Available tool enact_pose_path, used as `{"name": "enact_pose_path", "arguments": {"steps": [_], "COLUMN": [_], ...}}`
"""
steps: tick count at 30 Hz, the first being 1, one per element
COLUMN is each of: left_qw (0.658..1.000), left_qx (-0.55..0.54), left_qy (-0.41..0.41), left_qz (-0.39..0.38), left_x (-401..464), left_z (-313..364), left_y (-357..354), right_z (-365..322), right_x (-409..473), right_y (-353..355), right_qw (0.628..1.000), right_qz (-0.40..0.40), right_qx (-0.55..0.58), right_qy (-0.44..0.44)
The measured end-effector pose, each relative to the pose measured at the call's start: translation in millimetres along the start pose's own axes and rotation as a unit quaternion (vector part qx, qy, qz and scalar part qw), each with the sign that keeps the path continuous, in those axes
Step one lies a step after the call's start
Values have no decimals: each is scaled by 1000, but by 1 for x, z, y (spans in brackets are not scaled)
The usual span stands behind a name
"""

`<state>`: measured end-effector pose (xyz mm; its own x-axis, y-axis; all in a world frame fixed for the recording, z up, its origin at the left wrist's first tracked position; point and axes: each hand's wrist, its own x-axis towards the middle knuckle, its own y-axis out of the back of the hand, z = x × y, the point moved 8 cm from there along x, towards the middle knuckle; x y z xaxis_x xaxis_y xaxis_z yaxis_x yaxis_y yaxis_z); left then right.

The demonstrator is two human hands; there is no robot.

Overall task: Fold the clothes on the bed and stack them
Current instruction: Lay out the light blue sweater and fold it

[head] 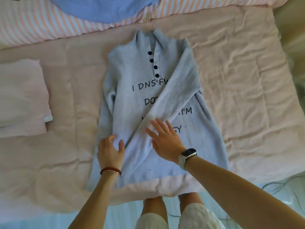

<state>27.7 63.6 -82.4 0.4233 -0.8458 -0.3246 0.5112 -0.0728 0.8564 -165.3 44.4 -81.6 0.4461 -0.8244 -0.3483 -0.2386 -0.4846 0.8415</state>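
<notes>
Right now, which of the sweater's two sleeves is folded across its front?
The sleeve on the right, lying diagonally over the printed lettering under the right hand. The other sleeve lies along the sweater's left edge.

Both hands flat on sweater, sleeve folded across.
</notes>
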Motion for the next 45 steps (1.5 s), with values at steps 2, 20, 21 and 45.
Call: {"name": "enact_pose_path", "arguments": {"steps": [2,20,21,45], "left_qw": [995,979,985,931], "left_qx": [-3,-144,-165,-256], "left_qy": [93,112,40,129], "left_qz": [17,87,-12,-226], "left_x": [14,73,70,133], "left_z": [-34,-115,-92,-66], "left_y": [16,149,139,46], "right_z": [-14,-85,-92,-127], "right_x": [9,72,78,78], "right_y": [-29,-11,-15,-87], "right_qw": [994,905,854,909], "right_qz": [-95,-15,-47,-94], "right_qx": [-46,377,465,209], "right_qy": [18,-197,-231,-349]}}
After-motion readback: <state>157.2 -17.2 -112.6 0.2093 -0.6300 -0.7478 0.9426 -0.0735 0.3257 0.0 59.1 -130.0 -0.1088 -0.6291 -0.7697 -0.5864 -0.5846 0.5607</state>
